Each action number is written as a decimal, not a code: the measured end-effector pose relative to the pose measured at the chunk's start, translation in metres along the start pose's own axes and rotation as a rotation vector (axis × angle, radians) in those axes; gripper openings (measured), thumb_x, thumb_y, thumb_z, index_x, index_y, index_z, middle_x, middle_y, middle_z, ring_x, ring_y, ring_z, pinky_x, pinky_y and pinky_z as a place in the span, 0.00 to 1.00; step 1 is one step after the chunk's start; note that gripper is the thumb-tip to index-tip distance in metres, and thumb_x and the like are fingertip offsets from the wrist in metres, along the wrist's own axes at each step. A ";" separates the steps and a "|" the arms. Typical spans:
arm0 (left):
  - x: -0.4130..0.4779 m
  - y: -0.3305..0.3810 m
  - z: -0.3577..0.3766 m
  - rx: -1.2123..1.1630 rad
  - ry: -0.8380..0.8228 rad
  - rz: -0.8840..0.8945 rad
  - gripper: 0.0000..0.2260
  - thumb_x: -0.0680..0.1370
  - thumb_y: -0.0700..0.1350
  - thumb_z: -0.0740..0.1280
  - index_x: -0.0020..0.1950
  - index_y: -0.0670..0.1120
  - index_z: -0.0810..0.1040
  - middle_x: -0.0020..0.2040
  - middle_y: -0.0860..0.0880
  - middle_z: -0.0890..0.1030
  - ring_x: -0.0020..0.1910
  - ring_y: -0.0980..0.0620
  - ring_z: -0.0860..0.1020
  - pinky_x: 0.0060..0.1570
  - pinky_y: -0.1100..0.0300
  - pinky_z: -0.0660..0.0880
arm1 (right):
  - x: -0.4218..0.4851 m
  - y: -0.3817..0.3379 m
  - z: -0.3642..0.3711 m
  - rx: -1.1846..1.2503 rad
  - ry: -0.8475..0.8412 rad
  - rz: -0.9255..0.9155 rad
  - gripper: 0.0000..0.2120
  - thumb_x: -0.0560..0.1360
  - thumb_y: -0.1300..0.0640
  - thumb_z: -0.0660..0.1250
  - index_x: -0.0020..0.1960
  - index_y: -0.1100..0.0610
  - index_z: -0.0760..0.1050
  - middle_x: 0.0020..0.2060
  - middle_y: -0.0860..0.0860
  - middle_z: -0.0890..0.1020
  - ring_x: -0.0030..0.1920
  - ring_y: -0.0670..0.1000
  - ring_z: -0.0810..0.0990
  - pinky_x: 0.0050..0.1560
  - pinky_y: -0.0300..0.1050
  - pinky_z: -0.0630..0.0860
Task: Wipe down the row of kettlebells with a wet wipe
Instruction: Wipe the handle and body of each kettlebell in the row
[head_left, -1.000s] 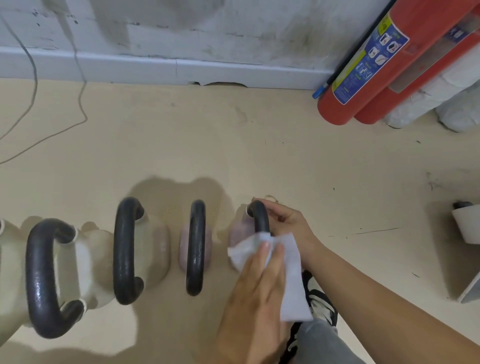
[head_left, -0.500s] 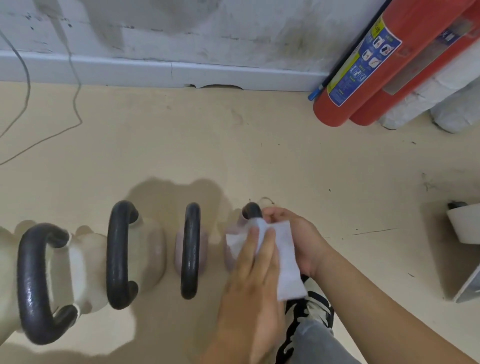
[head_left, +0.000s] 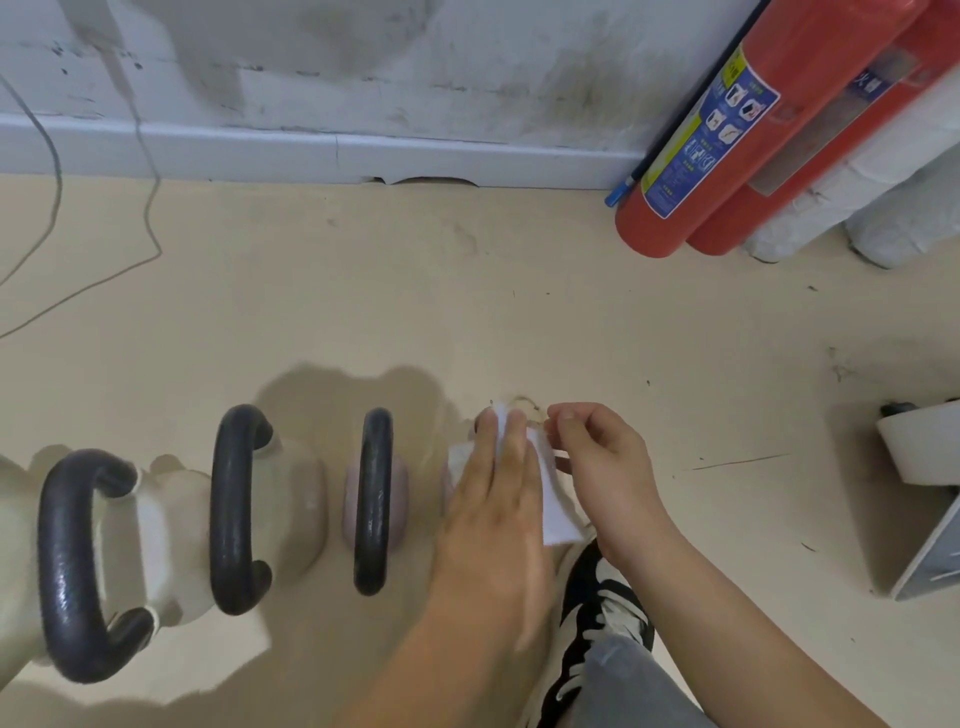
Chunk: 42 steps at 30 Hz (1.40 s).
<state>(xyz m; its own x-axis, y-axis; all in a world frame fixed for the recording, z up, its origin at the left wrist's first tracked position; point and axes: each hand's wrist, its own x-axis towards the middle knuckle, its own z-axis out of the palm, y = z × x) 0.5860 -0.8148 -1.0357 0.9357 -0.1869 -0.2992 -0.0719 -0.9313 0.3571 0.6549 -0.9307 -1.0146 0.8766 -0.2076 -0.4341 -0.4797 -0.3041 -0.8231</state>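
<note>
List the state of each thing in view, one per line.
Wet wipe, spread over the rightmost kettlebell, pressed under the left hand.
Left hand, fingers straight, pressing the wipe down.
Right hand, fingers curled beside the wipe's edge; pinch unclear.
Rightmost kettlebell, almost wholly covered.
Other three kettlebells, upright on the floor, untouched.
Fire extinguishers, by the wall.

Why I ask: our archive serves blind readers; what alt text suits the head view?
A person's left hand presses a white wet wipe flat over the rightmost kettlebell in a row, right hand curled beside it. Three dark-handled kettlebells stand leftward; red fire extinguishers lean against the wall.
</note>
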 end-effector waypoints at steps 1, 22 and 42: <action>-0.012 0.004 0.013 0.023 -0.016 -0.001 0.40 0.75 0.48 0.67 0.82 0.36 0.53 0.83 0.38 0.39 0.82 0.38 0.37 0.77 0.39 0.59 | -0.002 -0.002 0.001 -0.037 -0.008 -0.030 0.10 0.82 0.56 0.64 0.49 0.52 0.83 0.45 0.47 0.86 0.49 0.47 0.84 0.55 0.45 0.81; -0.028 -0.010 0.011 -1.235 0.220 -0.314 0.27 0.82 0.51 0.60 0.81 0.59 0.60 0.79 0.62 0.64 0.78 0.58 0.64 0.74 0.48 0.68 | -0.040 -0.024 0.038 -0.357 -0.396 0.055 0.08 0.85 0.53 0.56 0.63 0.45 0.64 0.41 0.42 0.74 0.39 0.40 0.75 0.37 0.29 0.69; -0.027 -0.013 0.024 -1.678 0.061 -0.450 0.19 0.83 0.59 0.59 0.58 0.44 0.77 0.48 0.50 0.84 0.43 0.62 0.84 0.43 0.65 0.80 | -0.058 0.017 0.038 -0.538 -0.481 -0.137 0.36 0.86 0.48 0.52 0.78 0.41 0.26 0.82 0.45 0.55 0.70 0.46 0.73 0.60 0.26 0.67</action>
<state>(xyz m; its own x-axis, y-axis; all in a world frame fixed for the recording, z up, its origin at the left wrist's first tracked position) 0.5534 -0.8047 -1.0531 0.7938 0.0220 -0.6078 0.5459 0.4147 0.7280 0.5971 -0.8884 -1.0175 0.7910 0.2583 -0.5545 -0.2089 -0.7379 -0.6418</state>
